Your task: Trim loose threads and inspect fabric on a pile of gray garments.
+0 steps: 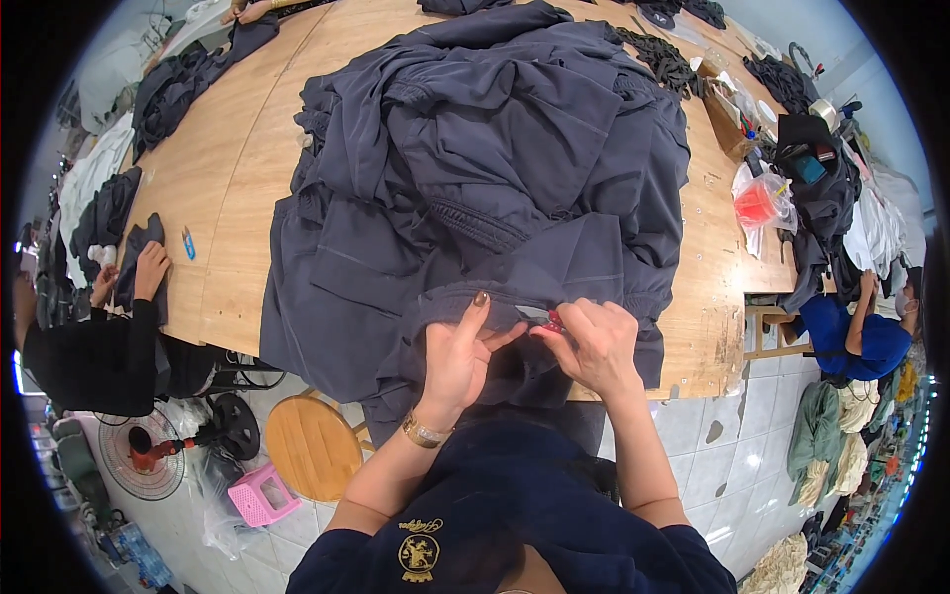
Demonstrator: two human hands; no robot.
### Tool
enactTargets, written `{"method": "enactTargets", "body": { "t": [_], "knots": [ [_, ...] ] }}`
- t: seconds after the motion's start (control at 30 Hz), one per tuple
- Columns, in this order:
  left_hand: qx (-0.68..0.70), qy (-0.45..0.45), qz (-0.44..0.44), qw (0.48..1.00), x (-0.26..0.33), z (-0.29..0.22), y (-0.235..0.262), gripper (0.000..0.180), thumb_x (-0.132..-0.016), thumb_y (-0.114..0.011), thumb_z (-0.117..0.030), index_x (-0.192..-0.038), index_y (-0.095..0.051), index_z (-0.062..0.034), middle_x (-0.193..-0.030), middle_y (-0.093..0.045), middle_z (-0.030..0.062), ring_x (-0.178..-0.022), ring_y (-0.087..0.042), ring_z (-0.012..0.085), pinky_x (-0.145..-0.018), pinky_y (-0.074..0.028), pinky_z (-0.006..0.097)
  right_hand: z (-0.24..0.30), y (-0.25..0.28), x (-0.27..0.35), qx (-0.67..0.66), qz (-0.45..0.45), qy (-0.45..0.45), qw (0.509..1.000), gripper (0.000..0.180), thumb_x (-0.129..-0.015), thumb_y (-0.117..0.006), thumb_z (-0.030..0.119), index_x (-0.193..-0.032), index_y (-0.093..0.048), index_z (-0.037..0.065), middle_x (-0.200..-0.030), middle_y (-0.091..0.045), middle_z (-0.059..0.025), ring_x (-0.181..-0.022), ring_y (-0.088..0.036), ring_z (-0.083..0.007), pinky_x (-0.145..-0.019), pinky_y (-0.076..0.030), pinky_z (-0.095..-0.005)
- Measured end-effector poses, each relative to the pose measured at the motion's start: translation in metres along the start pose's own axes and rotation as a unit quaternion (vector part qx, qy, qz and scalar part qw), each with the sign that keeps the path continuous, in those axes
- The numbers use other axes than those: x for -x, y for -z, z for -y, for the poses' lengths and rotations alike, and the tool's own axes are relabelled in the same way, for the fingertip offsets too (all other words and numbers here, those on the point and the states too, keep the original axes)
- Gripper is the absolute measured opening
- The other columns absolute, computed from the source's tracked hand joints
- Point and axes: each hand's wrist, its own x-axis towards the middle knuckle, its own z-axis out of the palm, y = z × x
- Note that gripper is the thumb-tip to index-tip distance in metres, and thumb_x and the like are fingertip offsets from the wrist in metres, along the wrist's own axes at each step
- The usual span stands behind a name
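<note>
Dark grey garments (495, 148) with gathered elastic waistbands lie heaped on the table in front of me. At the heap's near edge, my left hand (457, 361) holds one garment's waistband (450, 302), thumb raised against the cloth and fingers pointing right. My right hand (594, 346) is closed around small red-handled thread snips (554, 322). Their metal blades point left, close to the waistband and my left fingertips. Whether the blades touch a thread is too small to tell.
The wooden table (237, 198) carries blue snips (188, 243) at left and a red plastic cup in a bag (757, 203) at right. Co-workers sit at left (94, 346) and right (861, 332). A round stool (314, 450), pink plastic stool (265, 495) and fan (142, 455) stand on the floor.
</note>
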Motion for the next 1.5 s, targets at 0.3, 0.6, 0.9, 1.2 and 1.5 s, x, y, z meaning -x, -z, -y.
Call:
{"method": "enactTargets", "body": {
  "t": [0.3, 0.6, 0.9, 1.2, 1.5],
  "knots": [
    [-0.028, -0.030, 0.001, 0.999, 0.001, 0.001, -0.002, 0.022, -0.096, -0.050, -0.013, -0.106, -0.057, 0.0050, -0.105, -0.062, 0.0109, -0.095, -0.062, 0.0207, -0.082, -0.055, 0.038, 0.001, 0.001, 0.000, 0.012, 0.003, 0.005, 1.000, 0.033, -0.070, -0.075, 0.034, -0.069, -0.054, 0.008, -0.058, -0.048, -0.0031, -0.048, -0.047, -0.0204, -0.048, -0.033, -0.0305],
    [-0.078, -0.080, -0.012, 0.994, 0.002, 0.005, -0.006, 0.021, -0.096, -0.047, -0.012, -0.104, -0.057, 0.0053, -0.101, -0.064, 0.0129, -0.089, -0.065, 0.0206, -0.080, -0.057, 0.039, 0.001, 0.001, -0.001, 0.010, 0.012, 0.012, 1.000, 0.033, -0.071, -0.075, 0.034, -0.071, -0.055, 0.008, -0.058, -0.050, -0.0035, -0.048, -0.049, -0.0206, -0.048, -0.035, -0.0302],
    [-0.040, -0.062, -0.013, 0.997, 0.001, 0.007, -0.008, 0.018, -0.094, -0.052, -0.011, -0.103, -0.058, 0.0039, -0.102, -0.061, 0.0104, -0.090, -0.063, 0.0175, -0.080, -0.056, 0.036, 0.016, -0.008, 0.001, -0.243, -0.044, -0.188, 0.950, 0.027, -0.069, -0.073, 0.004, -0.094, -0.061, 0.003, -0.064, -0.060, -0.0064, -0.050, -0.058, -0.0164, -0.047, -0.042, -0.0258],
    [-0.046, -0.094, -0.029, 0.994, 0.008, 0.023, 0.005, 0.014, -0.093, -0.053, -0.005, -0.105, -0.055, 0.0021, -0.101, -0.060, 0.0071, -0.090, -0.060, 0.0126, -0.078, -0.053, 0.027, 0.018, -0.015, -0.004, -0.004, -0.047, 0.041, 0.998, 0.039, -0.062, -0.067, 0.003, -0.100, -0.061, 0.002, -0.062, -0.054, 0.0003, -0.050, -0.052, -0.0125, -0.047, -0.032, -0.0278],
    [-0.037, -0.064, 0.003, 0.997, 0.003, 0.010, -0.005, 0.018, -0.096, -0.049, -0.010, -0.106, -0.056, 0.0022, -0.103, -0.063, 0.0100, -0.093, -0.063, 0.0185, -0.085, -0.053, 0.036, 0.016, -0.026, -0.004, -0.140, -0.131, -0.063, 0.979, 0.030, -0.066, -0.070, 0.000, -0.094, -0.060, 0.004, -0.062, -0.054, -0.0023, -0.048, -0.052, -0.0142, -0.049, -0.039, -0.0256]
  ]
}}
